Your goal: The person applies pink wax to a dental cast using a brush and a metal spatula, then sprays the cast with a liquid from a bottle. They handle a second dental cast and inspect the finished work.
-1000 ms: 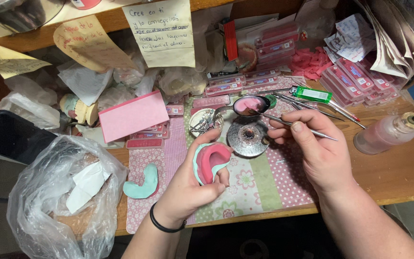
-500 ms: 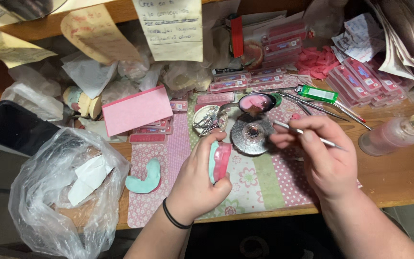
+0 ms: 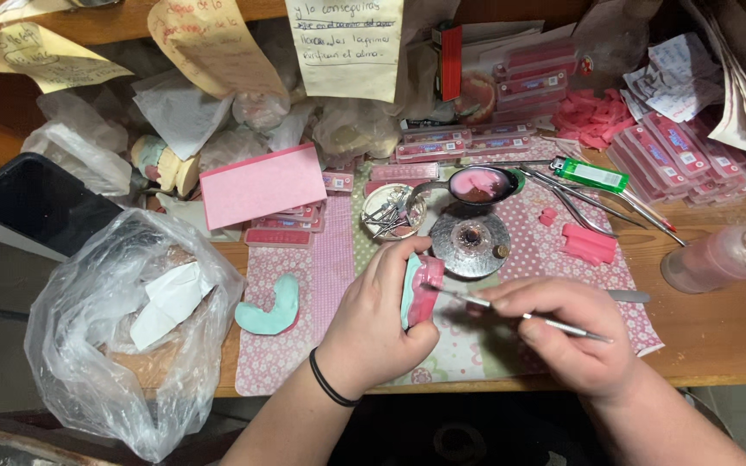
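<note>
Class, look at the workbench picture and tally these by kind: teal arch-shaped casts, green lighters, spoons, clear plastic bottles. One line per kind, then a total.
Teal arch-shaped casts: 2, one lying on the mat, one with pink wax held in the left hand
Green lighter: 1
Spoon: 1
Clear plastic bottle: 1
Total: 5

Bench was crowded w/ bits. A clear plastic bag sat at the left edge, white scraps inside, w/ a black phone just behind it. A teal arch-shaped cast lay on the patterned mat. A pink block rested on a stack of pink tooth cards – more cards piled at the right. A round metal dish sat mid-mat, a spoon w/ pink wax behind it, a green lighter near. A pinkish bottle lay on the wood at right. 3 handwritten notes hung above – 1 cream sheet among them.
</note>
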